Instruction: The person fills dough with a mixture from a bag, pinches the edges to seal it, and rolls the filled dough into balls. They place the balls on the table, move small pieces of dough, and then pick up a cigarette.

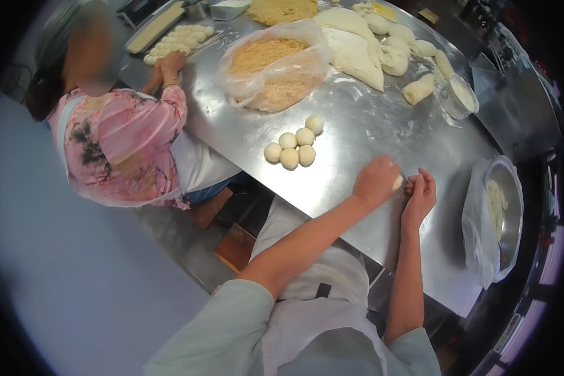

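My left hand (377,180) is closed around a small piece of pale dough (397,182), which shows at the edge of the fingers; the rest is covered by the hand. Just to its right, my right hand (420,193) is raised over the steel table (351,128), fingers loosely curled and apart, with nothing visible in them. To the left of both hands lies a cluster of several round dough balls (288,140), touching one another on the metal.
A bag of crumbly orange-brown filling (269,56) lies farther back, beside a large dough sheet (354,53) and a dough roll (418,89). A plastic-lined metal bowl (514,207) stands at right. At left, a person (125,138) works beside rows of dough pieces (178,41).
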The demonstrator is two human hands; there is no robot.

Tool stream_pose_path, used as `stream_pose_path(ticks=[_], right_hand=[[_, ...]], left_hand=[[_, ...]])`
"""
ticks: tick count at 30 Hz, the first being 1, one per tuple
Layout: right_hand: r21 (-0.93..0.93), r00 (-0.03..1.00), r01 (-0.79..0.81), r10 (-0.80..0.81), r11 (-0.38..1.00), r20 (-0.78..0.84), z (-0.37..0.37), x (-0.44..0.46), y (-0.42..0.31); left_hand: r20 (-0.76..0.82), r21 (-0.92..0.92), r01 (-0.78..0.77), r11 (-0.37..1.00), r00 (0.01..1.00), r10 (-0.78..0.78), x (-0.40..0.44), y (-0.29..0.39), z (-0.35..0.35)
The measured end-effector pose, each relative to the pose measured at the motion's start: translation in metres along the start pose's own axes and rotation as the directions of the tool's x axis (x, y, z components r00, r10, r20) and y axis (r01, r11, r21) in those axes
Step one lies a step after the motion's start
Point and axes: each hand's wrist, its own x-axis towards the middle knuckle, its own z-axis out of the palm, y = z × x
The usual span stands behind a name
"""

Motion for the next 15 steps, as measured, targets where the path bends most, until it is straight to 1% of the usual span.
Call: stream_pose_path(ticks=[1,2,4,7,9,10,11,12,13,14,15], right_hand=[[0.000,1.000,0.000,0.000,1.000,-0.022,-0.002,-0.005,-0.005],[-0.003,1.000,0.008,-0.008,1.000,-0.019,-0.006,-0.010,-0.004],[-0.012,1.000,0.026,-0.026,1.000,0.001,-0.010,-0.015,-0.004],[0.009,1.000,0.021,-0.022,1.000,0.022,-0.009,-0.016,-0.001],[-0.048,0.999,0.024,-0.022,0.999,0.032,-0.008,-0.023,0.001],[-0.079,0.999,0.038,-0.036,0.996,0.034,-0.006,-0.021,-0.001],[-0.115,0.998,0.053,-0.050,0.992,0.029,-0.007,-0.019,-0.005],[-0.123,0.997,0.069,-0.066,0.990,0.028,-0.008,-0.019,-0.003],[-0.133,0.996,0.084,-0.081,0.988,0.024,-0.009,-0.022,-0.001],[-0.210,0.993,0.118,-0.110,0.971,0.053,-0.008,-0.029,-0.012],[-0.266,0.985,0.154,-0.126,0.951,0.121,-0.011,-0.032,-0.010]], left_hand=[[0.072,0.142,-0.066,0.988,0.996,0.056,-0.002,0.001,0.008],[0.099,0.144,-0.056,0.988,0.994,0.042,-0.005,0.001,0.015],[0.141,0.150,-0.022,0.988,0.990,0.001,-0.003,0.005,0.005],[0.199,0.121,0.069,0.990,0.976,-0.092,-0.007,0.021,-0.011],[0.166,0.057,0.161,0.985,0.972,-0.168,-0.013,0.034,-0.024],[0.144,0.016,0.198,0.980,0.969,-0.199,-0.010,0.036,-0.027],[0.156,-0.080,0.204,0.976,0.969,-0.189,-0.014,0.025,-0.024],[0.172,-0.180,0.204,0.962,0.970,-0.174,-0.017,0.012,-0.022],[0.214,-0.340,0.233,0.911,0.963,-0.166,-0.016,0.001,-0.030],[0.041,-0.391,0.206,0.897,0.978,-0.206,-0.027,-0.013,-0.021],[0.182,-0.613,0.451,0.649,0.880,-0.439,-0.029,-0.009,-0.039]])
